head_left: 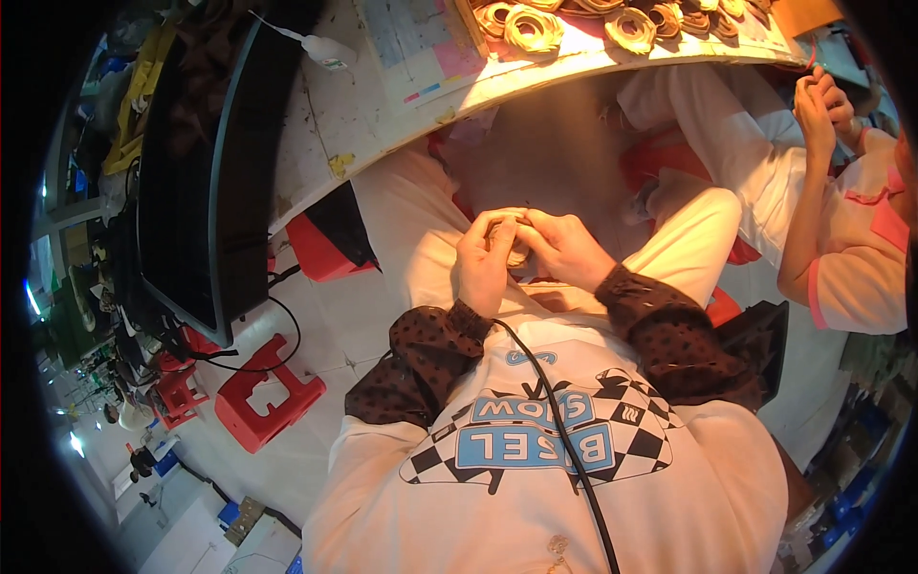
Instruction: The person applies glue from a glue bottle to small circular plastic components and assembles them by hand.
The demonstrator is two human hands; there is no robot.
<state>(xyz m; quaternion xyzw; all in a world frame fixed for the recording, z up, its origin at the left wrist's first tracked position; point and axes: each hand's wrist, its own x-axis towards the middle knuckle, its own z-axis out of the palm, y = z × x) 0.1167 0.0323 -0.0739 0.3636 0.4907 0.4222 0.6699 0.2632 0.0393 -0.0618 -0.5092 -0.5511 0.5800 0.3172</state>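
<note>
Over my lap, my left hand (pixel 484 260) and my right hand (pixel 566 253) come together with bent fingers. Between them they grip a small brown coiled piece (pixel 518 255), mostly covered by the fingers. The two thumbs meet at its upper side. Dark spotted sleeve covers reach down to both wrists. Beyond my knees, several coiled rings (pixel 533 31) of similar tan and brown colour lie at the far edge of the worktable (pixel 402 124).
A white squeeze bottle (pixel 327 52) with a thin nozzle lies on the table, beside a long black panel (pixel 206 182). Red plastic stools (pixel 271 392) stand on the floor at left. Close by on the right sits a co-worker, hands (pixel 820 103) raised. A black cable (pixel 559 411) runs down my shirt.
</note>
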